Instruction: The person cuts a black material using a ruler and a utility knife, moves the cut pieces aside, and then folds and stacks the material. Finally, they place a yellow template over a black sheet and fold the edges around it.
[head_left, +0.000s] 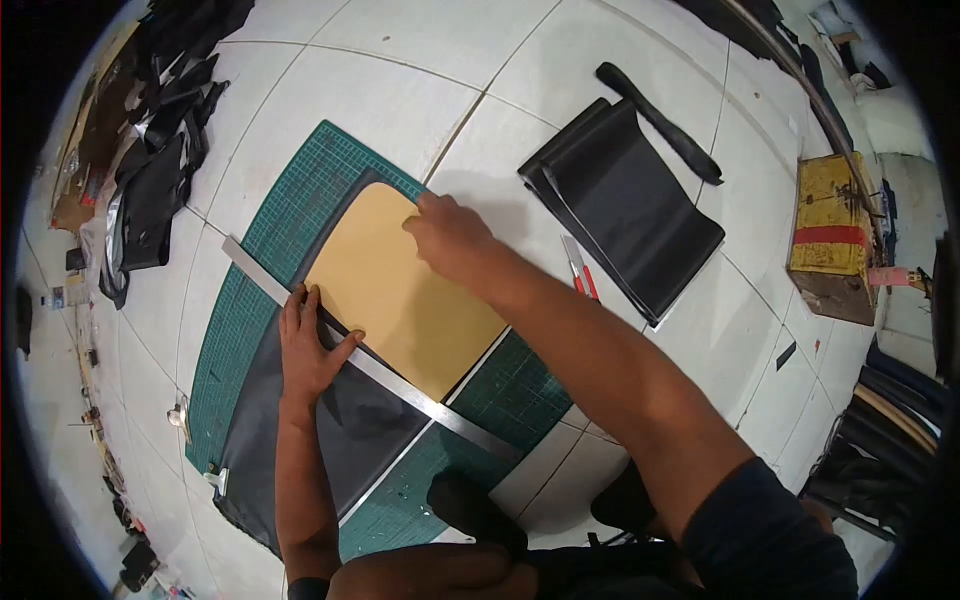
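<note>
A tan board with rounded corners (410, 290) lies over black sheet material (340, 430) on a green cutting mat (400, 500). A long metal ruler (385, 378) runs diagonally along the board's lower left edge. My left hand (312, 345) presses down there with thumb and fingers spread, touching the ruler and the board's edge. At the board's upper right edge is my right hand (450, 237), its fingers curled in; whatever they may hold is hidden. Red-handled scissors (580, 270) lie on the floor to the right of it.
Folded black material (630, 200) lies at the right, with a dark strip (660, 125) beside it. A yellow box with a red band (832, 235) stands farther right. Black scraps (160, 180) are piled at the left. Metal clips (215, 480) sit at the mat's left edge.
</note>
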